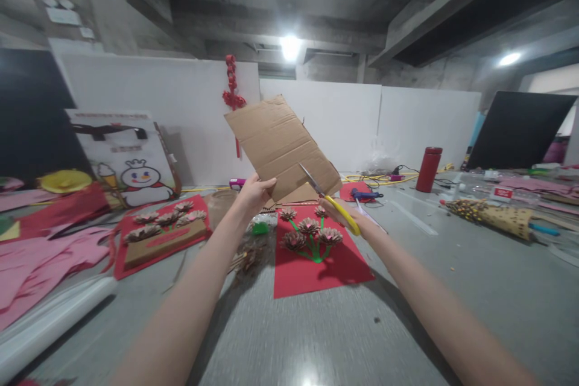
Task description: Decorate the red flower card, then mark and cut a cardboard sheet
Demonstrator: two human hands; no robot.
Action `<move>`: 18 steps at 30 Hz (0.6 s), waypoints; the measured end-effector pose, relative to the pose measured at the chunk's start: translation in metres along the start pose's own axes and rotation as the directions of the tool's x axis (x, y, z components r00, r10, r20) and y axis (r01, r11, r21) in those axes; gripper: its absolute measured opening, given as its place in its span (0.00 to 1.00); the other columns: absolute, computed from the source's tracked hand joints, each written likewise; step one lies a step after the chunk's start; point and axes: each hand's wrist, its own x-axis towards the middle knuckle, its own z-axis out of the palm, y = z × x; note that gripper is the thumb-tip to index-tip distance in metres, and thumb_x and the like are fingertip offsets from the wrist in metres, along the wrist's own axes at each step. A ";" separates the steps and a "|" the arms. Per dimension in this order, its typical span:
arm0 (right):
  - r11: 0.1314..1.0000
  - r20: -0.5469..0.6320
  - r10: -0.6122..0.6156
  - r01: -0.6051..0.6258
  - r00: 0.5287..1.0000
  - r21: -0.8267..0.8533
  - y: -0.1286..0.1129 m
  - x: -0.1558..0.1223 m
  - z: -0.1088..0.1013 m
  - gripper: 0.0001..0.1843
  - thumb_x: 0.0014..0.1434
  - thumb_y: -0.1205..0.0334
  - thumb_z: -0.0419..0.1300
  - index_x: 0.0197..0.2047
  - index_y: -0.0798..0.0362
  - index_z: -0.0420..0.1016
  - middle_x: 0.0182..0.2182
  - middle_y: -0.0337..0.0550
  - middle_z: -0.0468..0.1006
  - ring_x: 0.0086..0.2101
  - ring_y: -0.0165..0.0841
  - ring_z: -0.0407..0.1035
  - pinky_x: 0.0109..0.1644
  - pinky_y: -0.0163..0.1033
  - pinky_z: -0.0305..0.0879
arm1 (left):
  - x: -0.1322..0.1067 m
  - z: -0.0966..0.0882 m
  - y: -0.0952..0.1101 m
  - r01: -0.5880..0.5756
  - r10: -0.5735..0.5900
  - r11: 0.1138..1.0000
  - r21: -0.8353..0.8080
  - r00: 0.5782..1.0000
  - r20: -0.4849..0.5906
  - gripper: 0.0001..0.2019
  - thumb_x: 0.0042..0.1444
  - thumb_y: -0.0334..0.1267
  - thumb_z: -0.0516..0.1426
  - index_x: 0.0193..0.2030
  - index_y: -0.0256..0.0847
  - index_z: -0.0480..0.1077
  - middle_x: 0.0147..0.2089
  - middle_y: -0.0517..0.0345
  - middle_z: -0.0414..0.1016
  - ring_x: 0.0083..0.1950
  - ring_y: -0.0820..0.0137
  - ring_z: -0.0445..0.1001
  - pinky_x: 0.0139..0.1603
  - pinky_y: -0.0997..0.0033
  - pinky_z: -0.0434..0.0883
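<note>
My left hand (257, 192) grips the lower left edge of a brown cardboard sheet (283, 145), which is raised and tilted above the table. In my right hand (337, 208) are yellow-handled scissors (346, 217), their blades pointing up and left in front of the cardboard. Whether the blades touch it I cannot tell. Below lies a red paper sheet (298, 280) with several brown flowers (309, 227) on green stems. Part of the right hand's fingers is hidden behind the scissors and cardboard.
To the left, another red flower piece (165, 235) lies near pink material (49, 265) and a clear roll (58, 325). A blue glue gun (364, 194), a red bottle (429, 170) and a wrapped bouquet (493, 217) are on the right. Yellow and black cables run along the back.
</note>
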 end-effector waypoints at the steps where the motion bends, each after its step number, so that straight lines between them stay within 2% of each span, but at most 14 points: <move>1: 1.000 0.026 0.014 -0.014 1.000 -0.001 0.001 0.001 0.001 0.22 0.50 0.45 0.44 0.16 0.52 0.54 0.12 0.35 0.55 0.15 0.25 0.48 0.18 0.34 0.46 | -0.001 0.000 0.000 0.000 0.000 1.000 0.002 1.000 0.000 0.13 0.40 0.20 0.53 0.34 0.35 0.65 0.31 0.59 0.73 0.29 0.76 0.70 0.34 0.74 0.68; 4: 0.999 0.069 0.045 -0.045 0.997 -0.009 0.006 0.005 0.005 0.22 0.51 0.44 0.43 0.17 0.52 0.54 0.12 0.35 0.54 0.15 0.26 0.49 0.19 0.34 0.46 | -0.002 0.000 0.000 -0.012 0.012 1.000 0.003 1.000 0.005 0.13 0.40 0.20 0.53 0.34 0.35 0.65 0.31 0.58 0.73 0.30 0.76 0.70 0.34 0.75 0.68; 10: 0.999 0.013 0.012 -0.011 1.000 -0.033 0.015 0.008 0.013 0.22 0.51 0.44 0.43 0.18 0.52 0.55 0.13 0.35 0.53 0.16 0.26 0.48 0.20 0.34 0.46 | -0.001 -0.001 -0.001 -0.046 0.045 0.999 0.027 0.999 0.028 0.12 0.39 0.22 0.55 0.34 0.35 0.65 0.32 0.58 0.73 0.30 0.76 0.70 0.34 0.76 0.68; 14: 0.999 -0.017 -0.024 0.023 1.000 -0.040 0.012 0.008 0.014 0.21 0.51 0.43 0.41 0.23 0.52 0.59 0.16 0.36 0.57 0.18 0.26 0.49 0.21 0.34 0.48 | -0.003 0.001 0.002 -0.072 0.071 0.997 0.038 0.997 0.031 0.12 0.39 0.23 0.55 0.33 0.36 0.65 0.33 0.59 0.72 0.31 0.76 0.70 0.35 0.75 0.68; 18: 0.999 0.011 -0.029 0.030 1.000 -0.038 0.006 0.006 0.012 0.23 0.52 0.44 0.40 0.21 0.53 0.58 0.14 0.37 0.58 0.16 0.26 0.50 0.22 0.35 0.49 | -0.007 0.003 0.006 -0.104 0.102 0.992 0.070 0.994 0.031 0.11 0.39 0.24 0.55 0.33 0.36 0.65 0.36 0.58 0.72 0.35 0.74 0.70 0.37 0.74 0.68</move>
